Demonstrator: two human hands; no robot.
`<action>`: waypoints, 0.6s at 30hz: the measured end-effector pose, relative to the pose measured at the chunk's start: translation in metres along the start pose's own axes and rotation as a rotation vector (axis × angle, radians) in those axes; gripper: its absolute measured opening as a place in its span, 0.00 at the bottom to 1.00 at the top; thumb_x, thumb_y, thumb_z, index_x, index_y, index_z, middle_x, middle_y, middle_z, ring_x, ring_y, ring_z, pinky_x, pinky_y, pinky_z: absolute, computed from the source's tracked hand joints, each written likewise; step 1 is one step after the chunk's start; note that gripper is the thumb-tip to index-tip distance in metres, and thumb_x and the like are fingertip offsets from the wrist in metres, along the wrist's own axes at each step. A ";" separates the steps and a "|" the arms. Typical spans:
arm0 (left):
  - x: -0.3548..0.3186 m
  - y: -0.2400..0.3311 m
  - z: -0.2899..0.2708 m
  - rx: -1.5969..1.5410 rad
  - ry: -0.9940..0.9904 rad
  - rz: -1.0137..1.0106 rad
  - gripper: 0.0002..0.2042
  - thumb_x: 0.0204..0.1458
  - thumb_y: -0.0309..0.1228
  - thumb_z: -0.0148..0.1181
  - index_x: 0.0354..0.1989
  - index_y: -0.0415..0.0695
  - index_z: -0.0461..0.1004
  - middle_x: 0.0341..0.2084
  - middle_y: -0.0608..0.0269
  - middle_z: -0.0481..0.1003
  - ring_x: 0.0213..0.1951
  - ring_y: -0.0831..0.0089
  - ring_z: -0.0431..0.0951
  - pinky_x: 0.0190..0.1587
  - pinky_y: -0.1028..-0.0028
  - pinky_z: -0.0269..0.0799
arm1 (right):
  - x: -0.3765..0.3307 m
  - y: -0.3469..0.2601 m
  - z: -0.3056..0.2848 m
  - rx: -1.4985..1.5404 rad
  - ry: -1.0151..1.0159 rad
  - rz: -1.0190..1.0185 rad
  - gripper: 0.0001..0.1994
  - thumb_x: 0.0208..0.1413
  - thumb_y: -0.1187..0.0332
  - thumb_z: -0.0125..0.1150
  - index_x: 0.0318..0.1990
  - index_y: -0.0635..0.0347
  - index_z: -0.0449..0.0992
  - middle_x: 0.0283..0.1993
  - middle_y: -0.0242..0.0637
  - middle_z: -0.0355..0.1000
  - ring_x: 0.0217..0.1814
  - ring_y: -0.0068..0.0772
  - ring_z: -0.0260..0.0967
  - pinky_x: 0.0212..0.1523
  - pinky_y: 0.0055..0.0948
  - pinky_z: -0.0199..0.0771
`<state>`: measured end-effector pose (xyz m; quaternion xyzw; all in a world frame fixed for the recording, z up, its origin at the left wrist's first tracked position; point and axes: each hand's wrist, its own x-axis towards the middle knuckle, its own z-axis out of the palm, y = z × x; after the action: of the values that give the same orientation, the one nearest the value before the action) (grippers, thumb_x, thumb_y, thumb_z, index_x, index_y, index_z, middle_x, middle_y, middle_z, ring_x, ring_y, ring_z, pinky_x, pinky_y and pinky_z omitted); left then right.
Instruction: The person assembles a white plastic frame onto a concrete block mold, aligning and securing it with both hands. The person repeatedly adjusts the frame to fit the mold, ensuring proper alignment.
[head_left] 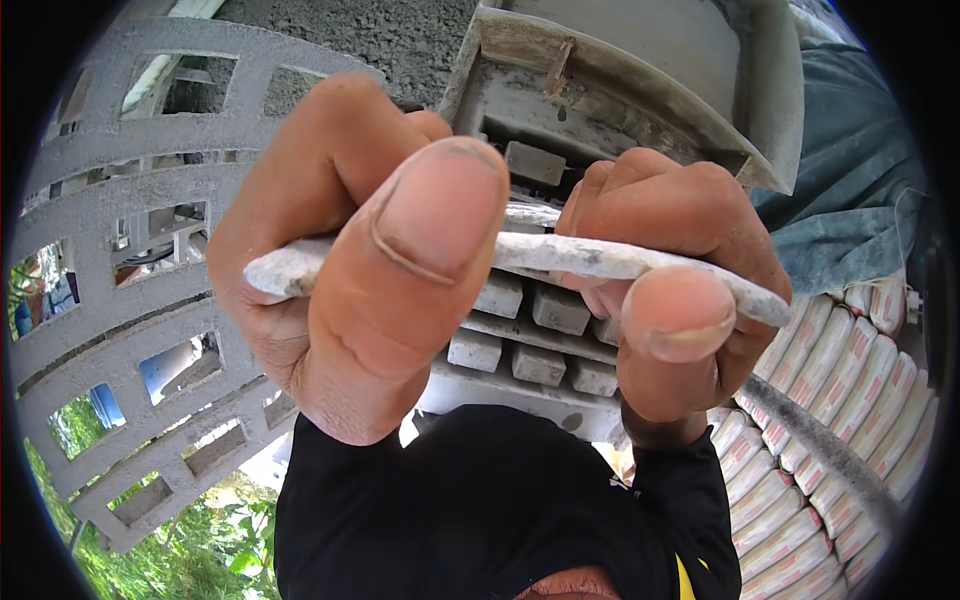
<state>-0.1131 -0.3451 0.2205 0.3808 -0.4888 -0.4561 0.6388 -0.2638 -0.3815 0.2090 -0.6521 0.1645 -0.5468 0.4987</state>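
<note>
Close up in the head view, a thin, slightly bowed pale strip [575, 256], crusted and rough along its edge, runs from side to side between my hands. My left hand [345, 235] is closed around its left part, the thumb lying over it and the fingers curled behind. Around the right part closes my right hand [690, 225], its thumb tip pressed on the near side. The strip's exact kind cannot be told, and both hands cover much of it. Behind and below it, several small grey concrete blocks [538, 364] stand in rows.
A grey metal-like trough [620, 95] lies beyond my hands, with wet grey mortar [350, 40] to its left. Openwork grey concrete panels [85, 225] rise at left. On the right are a blue-green cloth [850, 170], stacked sacks [840, 400] and a grey bar [825, 450].
</note>
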 end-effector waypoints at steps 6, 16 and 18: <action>0.002 -0.020 0.003 0.230 0.140 0.162 0.08 0.49 0.26 0.48 0.21 0.40 0.61 0.12 0.68 0.55 0.15 0.82 0.51 0.18 0.79 0.47 | -0.013 0.006 0.001 -0.059 -0.008 0.228 0.15 0.61 0.64 0.48 0.33 0.72 0.68 0.24 0.35 0.62 0.23 0.18 0.54 0.21 0.19 0.52; -0.022 -0.170 -0.026 0.359 0.175 -0.309 0.14 0.45 0.27 0.54 0.13 0.38 0.58 0.11 0.73 0.53 0.19 0.87 0.54 0.20 0.77 0.49 | -0.108 0.142 -0.018 -0.112 0.058 0.608 0.17 0.64 0.58 0.44 0.27 0.60 0.62 0.25 0.28 0.57 0.28 0.19 0.53 0.31 0.21 0.55; -0.026 -0.177 -0.026 0.428 0.165 -0.301 0.16 0.49 0.27 0.52 0.11 0.43 0.57 0.10 0.76 0.55 0.17 0.88 0.54 0.18 0.78 0.47 | -0.114 0.149 -0.019 -0.145 -0.008 0.613 0.18 0.65 0.56 0.42 0.26 0.59 0.61 0.25 0.28 0.55 0.27 0.19 0.51 0.31 0.21 0.55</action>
<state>-0.1282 -0.3714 0.0428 0.6114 -0.4582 -0.3996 0.5066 -0.2711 -0.3705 0.0205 -0.6080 0.3899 -0.3555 0.5932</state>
